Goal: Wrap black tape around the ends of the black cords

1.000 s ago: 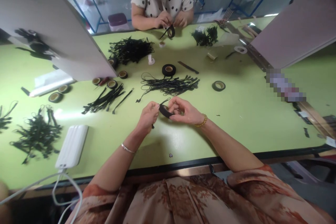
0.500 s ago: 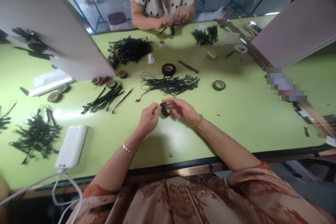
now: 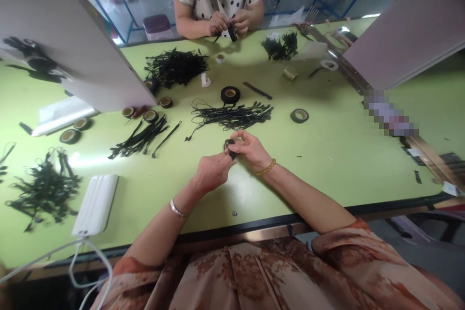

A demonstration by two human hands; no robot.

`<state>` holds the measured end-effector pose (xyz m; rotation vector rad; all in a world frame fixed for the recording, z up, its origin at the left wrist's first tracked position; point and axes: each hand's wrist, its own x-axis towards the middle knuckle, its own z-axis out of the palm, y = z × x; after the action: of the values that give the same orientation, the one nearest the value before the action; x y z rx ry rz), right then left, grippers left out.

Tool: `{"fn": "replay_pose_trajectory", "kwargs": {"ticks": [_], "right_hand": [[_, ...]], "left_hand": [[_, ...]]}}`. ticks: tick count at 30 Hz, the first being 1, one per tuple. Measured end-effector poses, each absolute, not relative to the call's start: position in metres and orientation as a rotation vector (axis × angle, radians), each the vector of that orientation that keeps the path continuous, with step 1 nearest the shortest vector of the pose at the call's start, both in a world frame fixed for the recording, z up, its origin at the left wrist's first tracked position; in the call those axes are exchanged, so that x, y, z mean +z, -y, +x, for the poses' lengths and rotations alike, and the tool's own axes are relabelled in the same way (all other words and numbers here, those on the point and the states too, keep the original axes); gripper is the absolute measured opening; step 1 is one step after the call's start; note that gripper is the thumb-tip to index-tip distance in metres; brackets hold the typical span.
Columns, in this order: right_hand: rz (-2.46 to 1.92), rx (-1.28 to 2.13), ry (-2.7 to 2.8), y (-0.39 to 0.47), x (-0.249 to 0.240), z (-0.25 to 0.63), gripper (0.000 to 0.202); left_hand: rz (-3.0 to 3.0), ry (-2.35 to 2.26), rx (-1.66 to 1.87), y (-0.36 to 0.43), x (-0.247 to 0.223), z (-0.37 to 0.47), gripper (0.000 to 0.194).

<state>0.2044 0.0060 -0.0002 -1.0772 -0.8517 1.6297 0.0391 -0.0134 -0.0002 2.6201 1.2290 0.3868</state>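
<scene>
Right hand (image 3: 253, 150) pinches a black tape roll (image 3: 230, 143); left hand (image 3: 213, 172) curls beside it, grip too hidden to tell.

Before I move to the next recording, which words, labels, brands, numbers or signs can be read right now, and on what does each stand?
None can be read.
Held roll of black tape: no lettering legible.
White device with a cable: no marking I can make out.
Pixelated patch at right: blotted out.
White tag near the right edge: too small and blurred to read.
</scene>
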Motion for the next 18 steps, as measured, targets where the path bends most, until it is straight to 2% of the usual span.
{"fn": "replay_pose_trajectory", "kwargs": {"ticks": [8, 12, 18], "right_hand": [[-0.861, 1.554, 1.023, -0.006, 0.016, 0.219, 0.048], [-0.826, 1.478, 1.144, -0.004, 0.019, 0.222, 0.047], [-0.860, 1.276, 1.449, -0.002, 0.012, 0.222, 0.040]], "left_hand": [[2.278, -1.367, 0.332, 0.011, 0.002, 0.042, 0.027], [1.847, -1.404, 0.558, 0.005, -0.002, 0.041, 0.029], [0.975, -1.167, 0.864, -0.001, 0.001, 0.038, 0.039]]}}
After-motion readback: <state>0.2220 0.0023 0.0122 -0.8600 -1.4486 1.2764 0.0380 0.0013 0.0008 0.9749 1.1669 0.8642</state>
